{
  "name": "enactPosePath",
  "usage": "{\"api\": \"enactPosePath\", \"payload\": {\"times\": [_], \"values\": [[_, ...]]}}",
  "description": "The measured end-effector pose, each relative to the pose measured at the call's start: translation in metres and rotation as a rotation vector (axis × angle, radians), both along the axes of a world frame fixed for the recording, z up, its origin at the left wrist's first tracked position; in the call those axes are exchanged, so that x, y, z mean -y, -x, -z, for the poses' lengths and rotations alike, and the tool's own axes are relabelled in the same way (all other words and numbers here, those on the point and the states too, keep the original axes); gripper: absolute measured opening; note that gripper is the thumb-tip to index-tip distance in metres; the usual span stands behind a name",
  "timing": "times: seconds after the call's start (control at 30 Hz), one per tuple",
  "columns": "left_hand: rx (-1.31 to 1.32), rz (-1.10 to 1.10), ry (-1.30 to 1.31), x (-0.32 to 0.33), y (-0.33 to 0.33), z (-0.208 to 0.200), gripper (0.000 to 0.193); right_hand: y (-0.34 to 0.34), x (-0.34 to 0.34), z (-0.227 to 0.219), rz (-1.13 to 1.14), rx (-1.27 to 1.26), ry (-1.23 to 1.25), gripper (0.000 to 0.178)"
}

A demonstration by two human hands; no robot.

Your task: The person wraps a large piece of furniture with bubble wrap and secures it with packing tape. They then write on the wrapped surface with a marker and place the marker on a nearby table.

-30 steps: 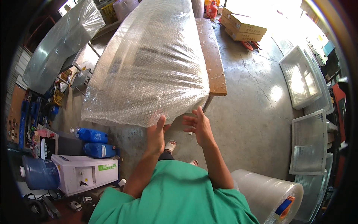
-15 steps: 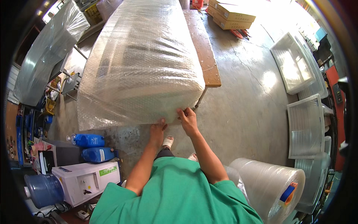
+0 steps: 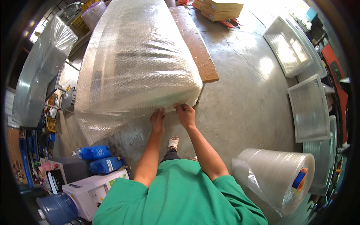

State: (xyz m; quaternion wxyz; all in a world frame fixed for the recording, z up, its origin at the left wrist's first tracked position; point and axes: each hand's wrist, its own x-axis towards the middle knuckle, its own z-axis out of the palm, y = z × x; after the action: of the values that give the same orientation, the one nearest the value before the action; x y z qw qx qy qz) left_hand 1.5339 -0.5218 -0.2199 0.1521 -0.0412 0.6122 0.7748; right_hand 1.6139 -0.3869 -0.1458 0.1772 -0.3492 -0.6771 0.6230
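Bubble wrap (image 3: 138, 67), clear, draped over a long bulky form on the brown bench (image 3: 206, 69), centre to far; near edge overhanging, left corner hanging lowest. Left hand (image 3: 157, 120): at the near edge, fingers drawn together against the film; pinch or mere contact, impossible to tell. Right hand (image 3: 186, 116): just beside, thumb and fingers closed on the same edge.

Containers. Right: translucent plastic bins (image 3: 309, 109), several, in a row; contents not discernible. Far: cardboard boxes (image 3: 217, 10), stacked, contents hidden. Near left: two blue jugs (image 3: 106, 165), side by side, contents hidden; large blue-tinted water bottle (image 3: 58, 209), against a white dispenser (image 3: 90, 195). Far left: yellow crate (image 3: 78, 25), partly hidden.

Other items. Near right: thick clear roll (image 3: 277, 176) on the floor (image 3: 240, 97), loose end trailing, blue and orange at its end face. Left: plastic-covered form (image 3: 43, 73), well apart. In the way: blue jugs, near the hanging left corner.
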Motion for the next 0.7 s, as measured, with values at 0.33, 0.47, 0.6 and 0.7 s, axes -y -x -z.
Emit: {"api": "enactPosePath", "payload": {"times": [0.33,0.47,0.6,0.7], "values": [[-1.041,0.228,1.056,0.052,0.063,0.103,0.029,-0.281,-0.079,-0.055,0.474,-0.09,-0.032,0.025],[-0.306,-0.001,0.873,-0.004,-0.005,-0.01,0.058,-0.493,-0.131,-0.104,1.135,0.304,-0.639,0.02],[-0.48,0.397,1.864,-0.025,0.001,-0.002,0.072,-0.615,-0.17,-0.125,1.432,0.705,-1.132,0.032],[-0.897,0.972,2.742,0.006,0.025,0.033,0.084,-0.667,-0.221,-0.109,1.363,1.106,-1.181,0.052]]}}
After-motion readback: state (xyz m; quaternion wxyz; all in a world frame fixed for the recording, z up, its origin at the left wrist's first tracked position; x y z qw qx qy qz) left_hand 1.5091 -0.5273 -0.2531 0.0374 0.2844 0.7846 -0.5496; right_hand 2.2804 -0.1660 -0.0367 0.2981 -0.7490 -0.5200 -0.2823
